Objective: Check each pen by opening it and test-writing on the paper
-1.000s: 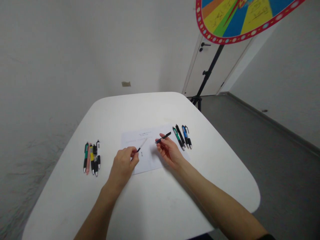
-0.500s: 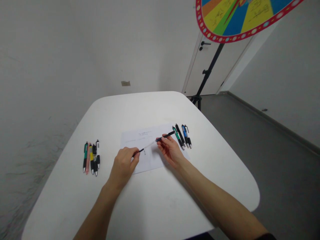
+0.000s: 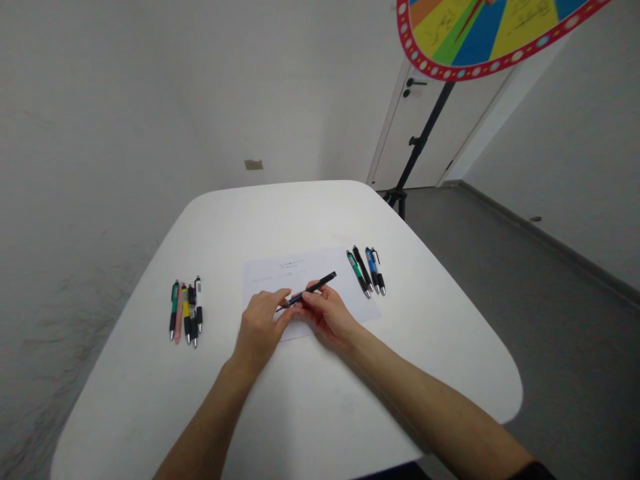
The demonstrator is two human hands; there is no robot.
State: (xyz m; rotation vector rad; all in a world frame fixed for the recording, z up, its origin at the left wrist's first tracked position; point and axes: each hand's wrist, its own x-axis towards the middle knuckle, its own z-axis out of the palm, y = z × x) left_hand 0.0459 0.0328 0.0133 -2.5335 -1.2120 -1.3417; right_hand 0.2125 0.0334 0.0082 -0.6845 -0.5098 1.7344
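My right hand [image 3: 330,317] is closed around a black pen barrel [image 3: 323,283], which slants up to the right over the paper. From the barrel's lower left end pokes the thin dark tip of a pen refill [image 3: 280,309]. The thumb and forefinger of my left hand [image 3: 263,323] close about this tip; their exact contact is partly hidden. Both hands nearly touch at the fingertips. Under them lies a white sheet of paper [image 3: 265,268] with a few printed lines near its top.
On the left of the white table [image 3: 280,223] lie several pens, among them a green one [image 3: 174,310], a pink one [image 3: 179,313] and a yellow one [image 3: 187,313]. Several more, including a blue pen [image 3: 371,268], lie right. Behind stands a colourful wheel [image 3: 480,40] on a tripod.
My hands have come together. The clear length of refill that showed between them has slid into the barrel, leaving only its tip out. The small part on the paper is now hidden.
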